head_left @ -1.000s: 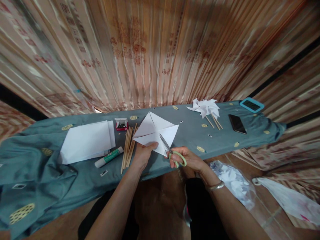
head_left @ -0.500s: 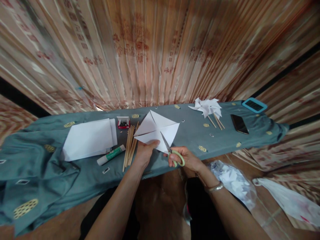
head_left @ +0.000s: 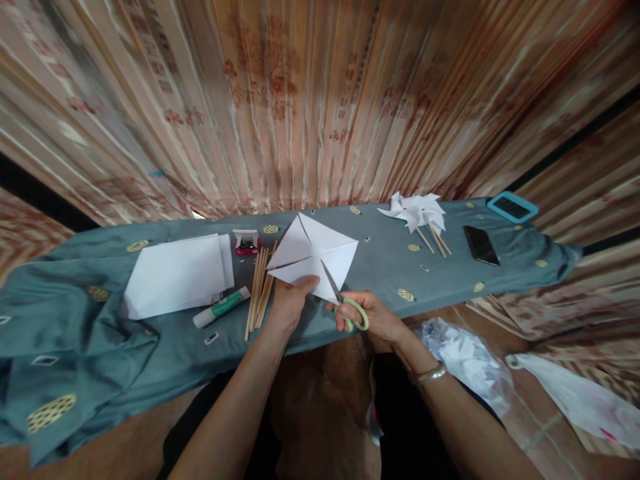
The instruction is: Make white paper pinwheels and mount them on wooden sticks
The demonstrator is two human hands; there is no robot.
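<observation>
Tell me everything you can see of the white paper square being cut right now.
The paper square is plain white, thin, creased along its diagonals so it shows triangular panels. It is held tilted above the grey-green tablecloth, beside the wooden sticks. The left hand pinches its near edge; the green-handled scissors in the right hand have their blades in from the near corner along a crease.

Both hands (head_left: 287, 307) clenched (forearms converging).
</observation>
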